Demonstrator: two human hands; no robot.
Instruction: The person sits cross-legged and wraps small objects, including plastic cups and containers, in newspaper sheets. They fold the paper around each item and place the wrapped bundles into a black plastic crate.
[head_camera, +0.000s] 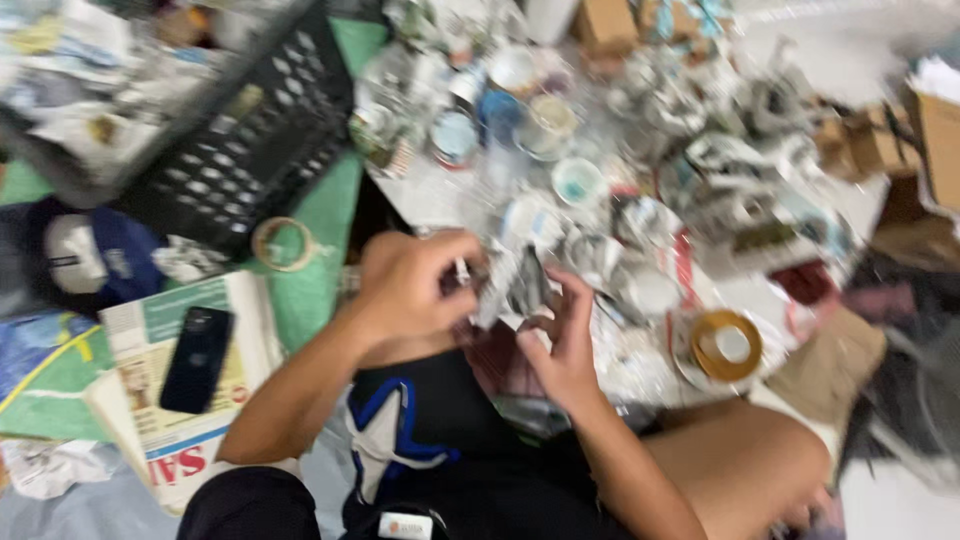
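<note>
Fingers of the left hand (410, 285) curl closed around a small white piece at the edge of a crumpled grey-and-white object (515, 285), which sits at centre frame; the right hand (565, 340), at five o'clock of it, pinches its lower edge; a black phone (196, 358) lies on newspaper (165, 440) at nine o'clock; a tape roll (727, 345) rests at three o'clock; a black crate (250, 140) stands at eleven o'clock.

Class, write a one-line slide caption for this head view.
Left hand and right hand hold a crumpled grey piece over a cluttered floor of cups.
</note>
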